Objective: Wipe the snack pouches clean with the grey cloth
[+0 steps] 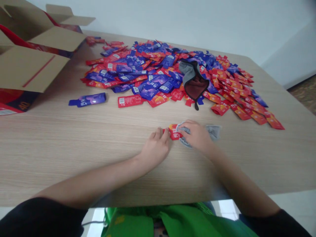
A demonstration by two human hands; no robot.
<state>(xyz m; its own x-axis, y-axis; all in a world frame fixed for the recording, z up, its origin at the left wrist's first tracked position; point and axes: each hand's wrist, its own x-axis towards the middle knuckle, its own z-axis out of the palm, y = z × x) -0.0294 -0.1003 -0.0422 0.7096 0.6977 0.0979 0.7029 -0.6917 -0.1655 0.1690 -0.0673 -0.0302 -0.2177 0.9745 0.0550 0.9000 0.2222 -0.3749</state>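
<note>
A small red packet point(174, 132) with an orange patch and white characters lies flat on the table, between my two hands. My left hand point(157, 146) presses its curled fingers on the packet's left end. Bunched under the fingers of my right hand point(197, 136) is a grey cloth point(213, 131) with a pale stitched edge, touching the packet's right end. Part of the cloth sticks out to the right of that hand. My right palm hides the middle of the cloth.
Beyond my hands spreads a heap of red and blue packets point(150, 70), with a grey and brown cloth point(196, 84) on it. A single blue packet point(91, 99) lies left. Open cardboard boxes point(37, 65) stand at the far left of the wooden table point(74, 141).
</note>
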